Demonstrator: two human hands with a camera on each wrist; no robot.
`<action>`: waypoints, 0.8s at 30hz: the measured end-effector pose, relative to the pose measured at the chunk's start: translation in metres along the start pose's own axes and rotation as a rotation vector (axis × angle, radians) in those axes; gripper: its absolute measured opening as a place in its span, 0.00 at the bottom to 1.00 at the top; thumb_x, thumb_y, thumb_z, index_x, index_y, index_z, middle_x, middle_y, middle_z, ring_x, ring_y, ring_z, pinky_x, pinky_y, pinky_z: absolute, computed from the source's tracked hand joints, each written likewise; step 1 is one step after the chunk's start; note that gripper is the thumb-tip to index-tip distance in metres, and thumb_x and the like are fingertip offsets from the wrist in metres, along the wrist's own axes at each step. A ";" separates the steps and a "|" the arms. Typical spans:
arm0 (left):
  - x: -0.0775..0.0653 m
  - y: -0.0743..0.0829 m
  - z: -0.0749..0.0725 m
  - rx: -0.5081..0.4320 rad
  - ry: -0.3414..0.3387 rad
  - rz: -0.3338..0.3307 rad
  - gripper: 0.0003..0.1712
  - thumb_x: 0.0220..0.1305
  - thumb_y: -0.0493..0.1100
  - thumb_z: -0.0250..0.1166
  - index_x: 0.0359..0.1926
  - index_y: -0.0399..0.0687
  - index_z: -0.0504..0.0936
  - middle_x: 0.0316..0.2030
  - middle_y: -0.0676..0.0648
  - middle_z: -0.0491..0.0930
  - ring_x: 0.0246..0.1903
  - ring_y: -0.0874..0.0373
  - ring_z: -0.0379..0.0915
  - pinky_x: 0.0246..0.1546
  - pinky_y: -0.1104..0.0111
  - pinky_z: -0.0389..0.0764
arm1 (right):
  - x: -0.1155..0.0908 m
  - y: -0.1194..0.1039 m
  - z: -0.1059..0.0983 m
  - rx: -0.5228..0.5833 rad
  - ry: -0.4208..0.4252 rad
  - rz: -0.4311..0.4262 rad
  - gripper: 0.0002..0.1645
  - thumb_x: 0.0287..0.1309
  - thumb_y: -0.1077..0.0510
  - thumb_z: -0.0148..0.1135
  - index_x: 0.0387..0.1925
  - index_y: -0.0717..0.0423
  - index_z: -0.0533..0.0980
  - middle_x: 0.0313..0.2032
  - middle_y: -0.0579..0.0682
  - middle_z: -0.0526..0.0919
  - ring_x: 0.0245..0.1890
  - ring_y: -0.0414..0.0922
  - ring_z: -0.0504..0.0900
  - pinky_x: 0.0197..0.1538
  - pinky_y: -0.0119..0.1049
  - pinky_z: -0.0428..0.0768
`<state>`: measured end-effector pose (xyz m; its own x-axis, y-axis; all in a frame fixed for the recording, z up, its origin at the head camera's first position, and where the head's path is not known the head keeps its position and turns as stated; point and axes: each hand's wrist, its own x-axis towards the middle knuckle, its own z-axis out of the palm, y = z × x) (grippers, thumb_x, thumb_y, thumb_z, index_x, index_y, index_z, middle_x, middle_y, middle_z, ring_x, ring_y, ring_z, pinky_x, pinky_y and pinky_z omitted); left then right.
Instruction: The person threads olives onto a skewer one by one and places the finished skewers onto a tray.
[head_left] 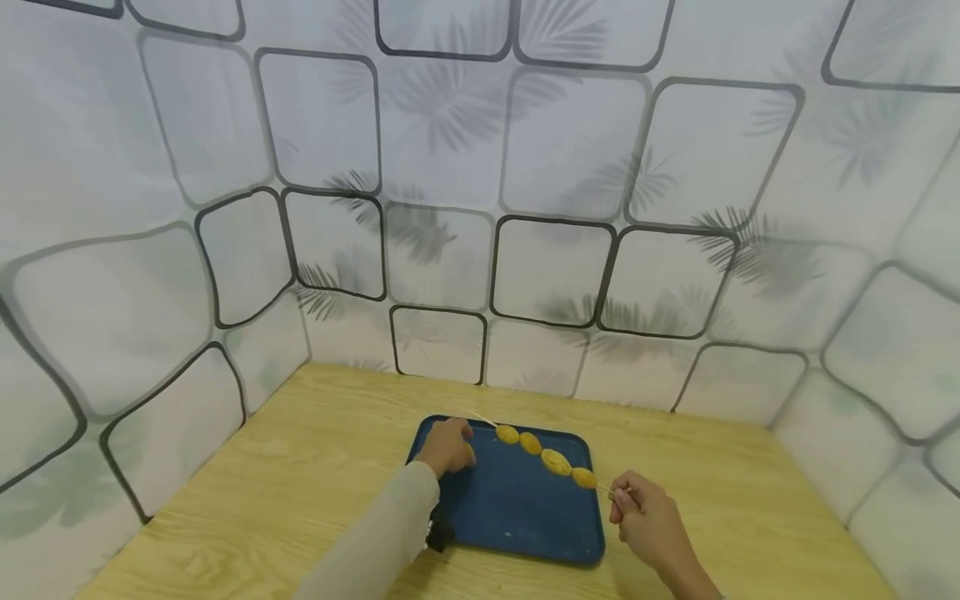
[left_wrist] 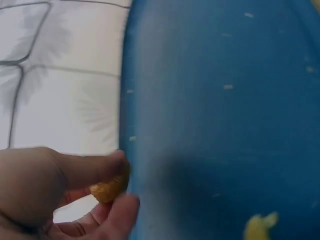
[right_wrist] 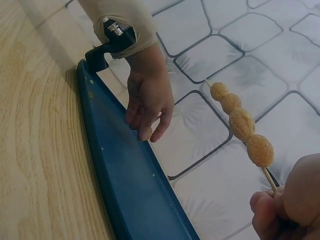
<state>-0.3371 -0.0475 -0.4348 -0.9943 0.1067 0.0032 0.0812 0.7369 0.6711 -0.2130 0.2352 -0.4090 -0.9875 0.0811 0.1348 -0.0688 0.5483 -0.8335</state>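
My right hand (head_left: 648, 523) grips the bare lower end of a thin wooden skewer (right_wrist: 270, 179), held up over the right side of the blue tray (head_left: 517, 500). Several golden-brown fried balls (right_wrist: 242, 124) are threaded along it, and its tip pokes out beyond the last one. Over the tray's far left corner, my left hand (head_left: 447, 447) pinches a single fried ball (left_wrist: 111, 189) between thumb and fingers. That ball is partly hidden by the fingers in every view.
Pale crumbs dot the tray, and a small yellow piece (left_wrist: 257, 228) shows on it at the left wrist view's lower edge. The tray lies on a wood-grain table (head_left: 315, 467). Patterned white walls (head_left: 442, 258) rise behind and at both sides. A black wrist device (right_wrist: 112, 45) sits on the left sleeve.
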 end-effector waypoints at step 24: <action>-0.049 0.006 -0.055 -1.286 -0.349 0.064 0.11 0.78 0.45 0.46 0.51 0.43 0.66 0.40 0.46 0.78 0.38 0.58 0.79 0.44 0.64 0.81 | -0.010 0.002 -0.006 -0.003 -0.033 0.027 0.10 0.69 0.68 0.49 0.31 0.59 0.73 0.21 0.50 0.74 0.16 0.45 0.73 0.19 0.32 0.71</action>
<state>-0.2922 -0.0848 -0.3900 -0.9059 0.4235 0.0012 -0.1880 -0.4046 0.8950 -0.2020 0.2402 -0.4084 -0.9931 0.0690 0.0945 -0.0413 0.5485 -0.8351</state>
